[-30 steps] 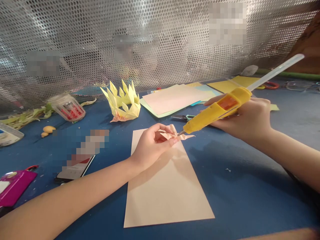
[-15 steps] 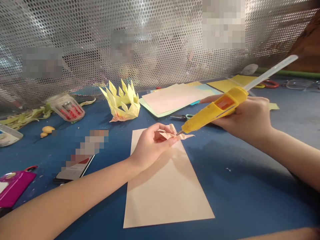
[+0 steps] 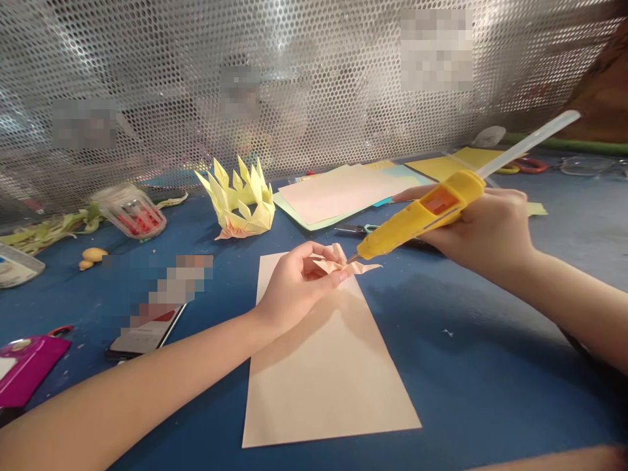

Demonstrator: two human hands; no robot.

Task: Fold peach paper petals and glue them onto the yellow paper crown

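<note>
My left hand point(image 3: 299, 278) pinches a small folded piece of peach paper point(image 3: 363, 267) between thumb and fingers, above the far end of a peach sheet point(image 3: 328, 386). A yellow glue gun point(image 3: 417, 219) is gripped in my right hand point(image 3: 490, 226), its metal tip at the middle of the folded paper. From the gun's back a long whitish glue stick point(image 3: 534, 140) sticks out. Beyond my left hand a yellow folded-paper crown point(image 3: 245, 209) stands upright, with a peach folded piece at its lower front.
Left are a phone point(image 3: 147, 330), a magenta object point(image 3: 36, 366) and a jar with red bits point(image 3: 135, 212). Behind lie stacked coloured papers point(image 3: 338, 190), small scissors point(image 3: 360, 229), red-handled scissors point(image 3: 532, 165) and glasses point(image 3: 586, 165). A perforated metal screen point(image 3: 314, 85) rises behind the blue table point(image 3: 471, 386).
</note>
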